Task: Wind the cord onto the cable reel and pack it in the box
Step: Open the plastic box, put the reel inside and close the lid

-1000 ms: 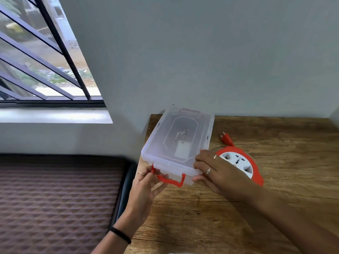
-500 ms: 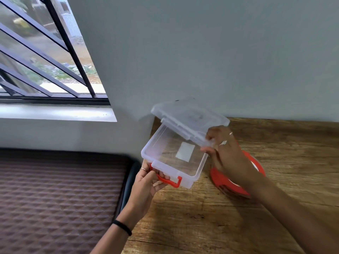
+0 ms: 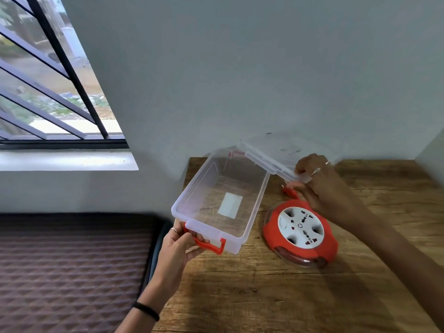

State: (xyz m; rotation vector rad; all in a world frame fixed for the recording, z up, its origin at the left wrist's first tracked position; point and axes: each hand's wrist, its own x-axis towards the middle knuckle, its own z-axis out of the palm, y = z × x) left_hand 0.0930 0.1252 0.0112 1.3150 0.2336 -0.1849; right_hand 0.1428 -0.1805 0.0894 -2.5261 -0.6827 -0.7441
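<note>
Two walls hem the worktop (image 3: 276,296) — one along its far edge, one at the far right corner — while its left edge drops beside a quilted brown mattress (image 3: 67,267). Bare wood is seen in front of the things and to the right of them. The clear box (image 3: 192,198) is set at the far left corner, its near end overhanging the left edge slightly, and nothing but a white label (image 3: 230,205) is seen on its floor. Its lid (image 3: 286,155) is swung up and over to the right, close to the far wall.

The left hand (image 3: 179,243) is closed on the red handle (image 3: 209,243) at the near end of the box. The right hand (image 3: 319,181) is pinched on the free edge of the lid, by which the lid is held open. The cable reel (image 3: 300,234) — red with a white socket face — lies flat on the worktop just right of the box, below and in front of the right hand and well apart from the left. Red cord is seen wound inside its rim, and a red plug (image 3: 289,191) is partly hidden under the right hand, just behind the reel.
</note>
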